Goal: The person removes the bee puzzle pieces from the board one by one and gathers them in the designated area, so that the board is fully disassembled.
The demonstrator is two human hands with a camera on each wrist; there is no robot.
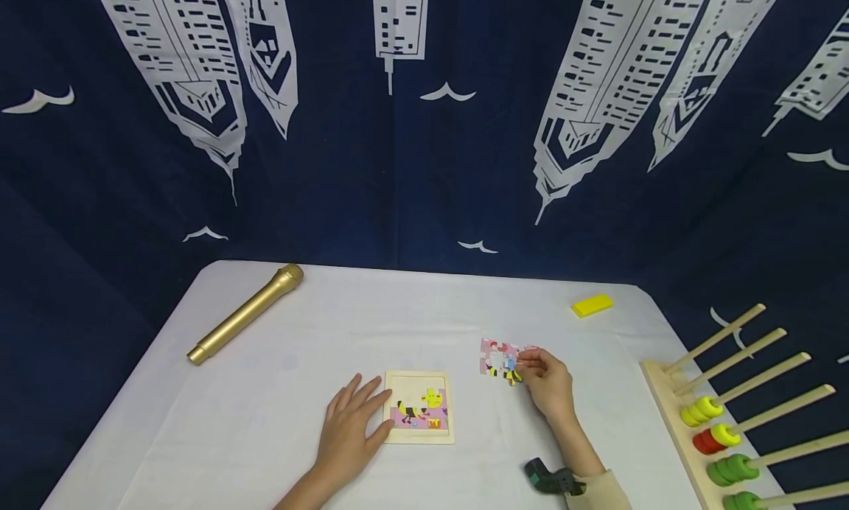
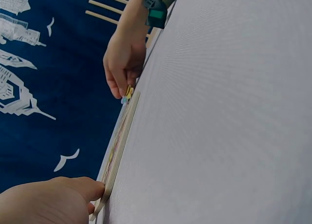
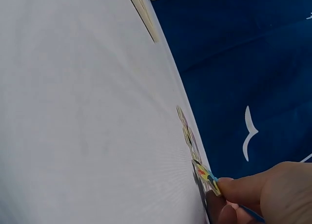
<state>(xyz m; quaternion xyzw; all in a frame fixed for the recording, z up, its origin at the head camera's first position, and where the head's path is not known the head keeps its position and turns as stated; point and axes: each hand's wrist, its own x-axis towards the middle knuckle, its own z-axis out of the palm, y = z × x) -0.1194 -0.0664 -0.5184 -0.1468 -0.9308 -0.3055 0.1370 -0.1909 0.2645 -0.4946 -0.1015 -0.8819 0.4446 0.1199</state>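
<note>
Jigsaw tray point(image 1: 419, 438): wooden, part-filled, flat on the white table point(image 1: 232, 429). Left hand point(image 1: 350, 427): fingers spread, relaxed, touching the tray's left edge. Right hand point(image 1: 547, 385): pinching one jigsaw piece point(image 3: 206, 176) beside loose pieces point(image 1: 494, 354). I would brace the tray, match picture edges, then press flat. Outward: yellow block point(image 1: 592, 305), gold microphone point(image 1: 245, 315), ring-and-peg rack point(image 1: 678, 425).

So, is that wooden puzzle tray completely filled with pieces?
No, the wooden tray shows bare wood beside the puzzle pieces lying in it.
</note>
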